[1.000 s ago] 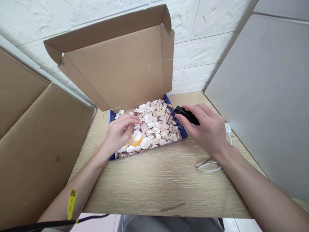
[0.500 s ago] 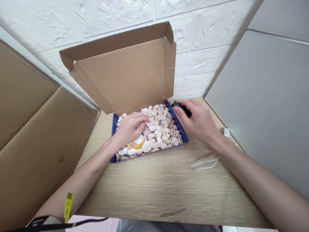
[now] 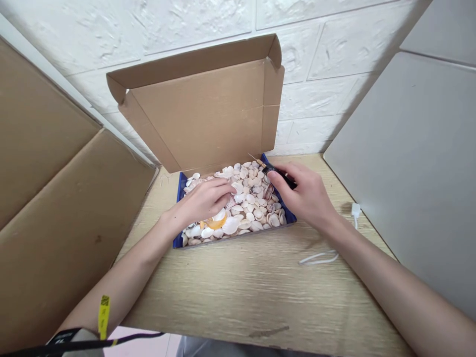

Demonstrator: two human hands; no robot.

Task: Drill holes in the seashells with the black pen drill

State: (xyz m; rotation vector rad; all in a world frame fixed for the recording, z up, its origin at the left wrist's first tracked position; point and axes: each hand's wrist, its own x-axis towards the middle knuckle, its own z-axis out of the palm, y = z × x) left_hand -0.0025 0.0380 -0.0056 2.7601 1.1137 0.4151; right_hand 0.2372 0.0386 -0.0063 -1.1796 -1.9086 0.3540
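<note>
A shallow blue-sided cardboard box (image 3: 288,211) sits on the wooden table, its lid (image 3: 208,109) standing up at the back. It is filled with several small white and pinkish seashells (image 3: 253,198) and one larger orange shell (image 3: 214,224). My left hand (image 3: 206,201) rests palm down on the shells at the box's left half, fingers curled among them. My right hand (image 3: 307,196) is at the box's right rim, closed round a black tool (image 3: 283,174) with a thin tip pointing over the shells.
A white cable (image 3: 323,255) with a plug (image 3: 356,210) lies on the table (image 3: 245,292) right of the box. Brown cardboard panels (image 3: 55,208) stand on the left, a grey panel (image 3: 412,168) on the right, a white brick wall behind.
My left hand slid a little further right over the shells. My right hand with the black tool moved in toward the box's back right corner. The view shifted slightly.
</note>
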